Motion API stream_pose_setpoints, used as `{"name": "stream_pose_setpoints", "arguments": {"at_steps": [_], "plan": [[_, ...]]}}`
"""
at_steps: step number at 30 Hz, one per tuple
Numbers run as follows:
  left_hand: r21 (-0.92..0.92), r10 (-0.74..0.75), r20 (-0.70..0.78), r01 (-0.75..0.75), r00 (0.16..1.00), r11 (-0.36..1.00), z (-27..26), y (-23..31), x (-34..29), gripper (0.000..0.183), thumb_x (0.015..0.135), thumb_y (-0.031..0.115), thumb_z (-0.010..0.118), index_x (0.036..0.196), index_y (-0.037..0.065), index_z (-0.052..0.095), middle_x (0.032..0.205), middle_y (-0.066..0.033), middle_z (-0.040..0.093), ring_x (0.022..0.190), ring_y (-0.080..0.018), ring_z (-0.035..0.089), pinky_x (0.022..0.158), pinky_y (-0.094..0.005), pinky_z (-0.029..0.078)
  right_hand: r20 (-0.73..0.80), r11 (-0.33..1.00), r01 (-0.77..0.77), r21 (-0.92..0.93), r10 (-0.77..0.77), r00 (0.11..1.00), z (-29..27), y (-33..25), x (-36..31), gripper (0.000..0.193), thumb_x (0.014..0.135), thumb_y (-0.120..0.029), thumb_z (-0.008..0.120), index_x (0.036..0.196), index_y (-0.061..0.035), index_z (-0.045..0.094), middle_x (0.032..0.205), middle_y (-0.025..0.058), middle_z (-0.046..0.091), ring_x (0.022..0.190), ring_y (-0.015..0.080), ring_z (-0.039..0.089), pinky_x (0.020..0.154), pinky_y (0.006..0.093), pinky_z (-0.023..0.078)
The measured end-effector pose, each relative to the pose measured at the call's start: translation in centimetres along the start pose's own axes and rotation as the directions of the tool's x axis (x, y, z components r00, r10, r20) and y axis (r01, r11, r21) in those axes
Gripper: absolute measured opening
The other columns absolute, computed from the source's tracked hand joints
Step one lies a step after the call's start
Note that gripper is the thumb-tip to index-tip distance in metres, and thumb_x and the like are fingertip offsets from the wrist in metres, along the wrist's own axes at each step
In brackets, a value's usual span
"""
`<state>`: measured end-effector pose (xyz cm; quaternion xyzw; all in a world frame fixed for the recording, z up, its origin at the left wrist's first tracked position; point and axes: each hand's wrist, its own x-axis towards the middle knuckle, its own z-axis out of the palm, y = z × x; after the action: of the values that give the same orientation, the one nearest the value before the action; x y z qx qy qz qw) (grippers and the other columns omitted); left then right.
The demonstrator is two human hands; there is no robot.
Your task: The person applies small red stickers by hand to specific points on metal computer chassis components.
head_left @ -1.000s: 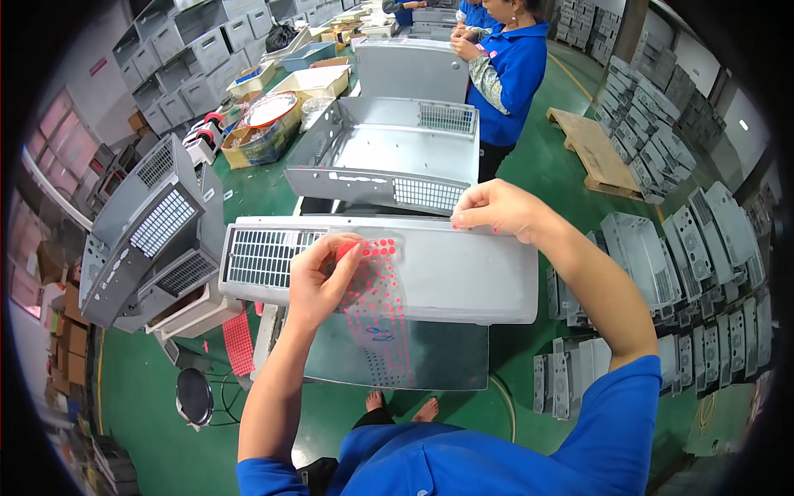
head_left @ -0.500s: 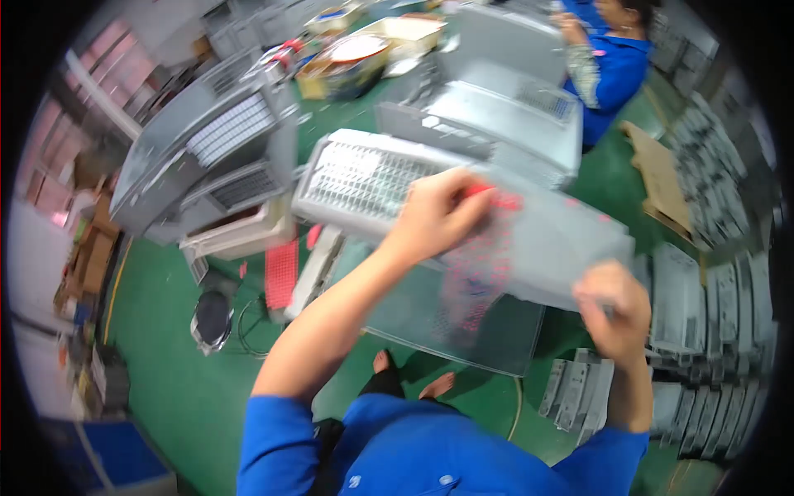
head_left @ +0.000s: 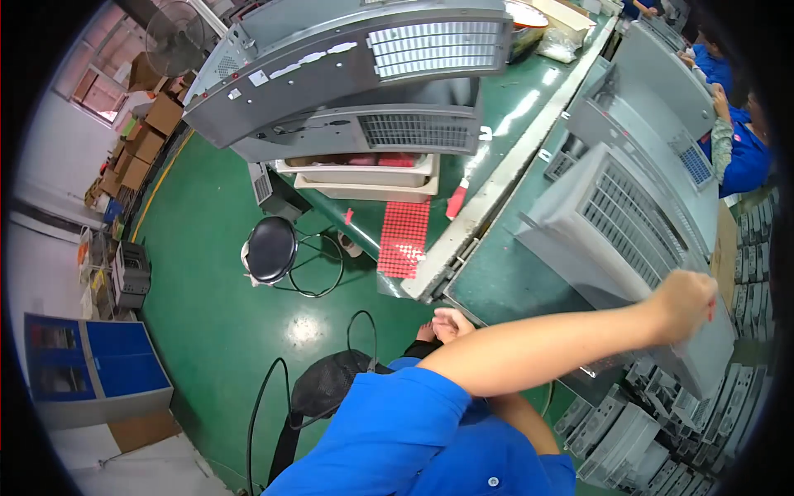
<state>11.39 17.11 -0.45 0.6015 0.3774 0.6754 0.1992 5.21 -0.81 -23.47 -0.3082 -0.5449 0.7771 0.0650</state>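
The gray grilled cover lies over the desk, the left hand at it, grip closed on a red piece, the right hand's curled hold impossible to tell, white labels marking a housing beyond.

Matt greys, glossy greens
The slatted casing at right is smooth and matt, metal or plastic unclear; the upper-left casing looks like satin metal. The worktop and floor shine. The red-dotted sheet is glossy film, the trays smooth plastic, the stool seat smooth with a faint sheen, the boxes matt cardboard, the sleeve matt cloth.
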Motion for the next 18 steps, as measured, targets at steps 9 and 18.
{"name": "stream_pose_setpoints", "arguments": {"at_steps": [9, 18], "plan": [[-0.014, 0.053, -0.020, -0.053, 0.998, 0.998, 1.4, -0.4, -0.5, 0.009, 0.065, 0.006, 0.056, 0.062, 0.002, 0.048, 0.065, -0.0126, 0.052, 0.063, -0.0303, 0.052, 0.059, -0.0392, 0.042, -0.367, 0.668, 0.036, -0.744, -0.453, 0.812, 5.9, -1.5, 6.3, 0.051, 0.071, -0.017, 0.067, 0.113, -0.0021, 0.042, 0.094, 0.0146, 0.048, 0.083, 0.0283, 0.050, 0.072, 0.0371, 0.042], [0.058, 0.102, 0.008, -0.102, 0.995, 0.993, 1.9, 0.1, -1.6, 0.009, 0.057, 0.003, 0.054, 0.061, 0.003, 0.046, 0.063, -0.0126, 0.050, 0.064, -0.0298, 0.050, 0.060, -0.0380, 0.041, -0.326, 0.459, -0.117, -0.881, -0.409, 0.852, 6.2, -4.6, 11.1, 0.063, 0.062, -0.027, 0.074, 0.111, -0.0022, 0.043, 0.097, 0.0122, 0.046, 0.092, 0.0297, 0.045, 0.079, 0.0390, 0.038]]}}
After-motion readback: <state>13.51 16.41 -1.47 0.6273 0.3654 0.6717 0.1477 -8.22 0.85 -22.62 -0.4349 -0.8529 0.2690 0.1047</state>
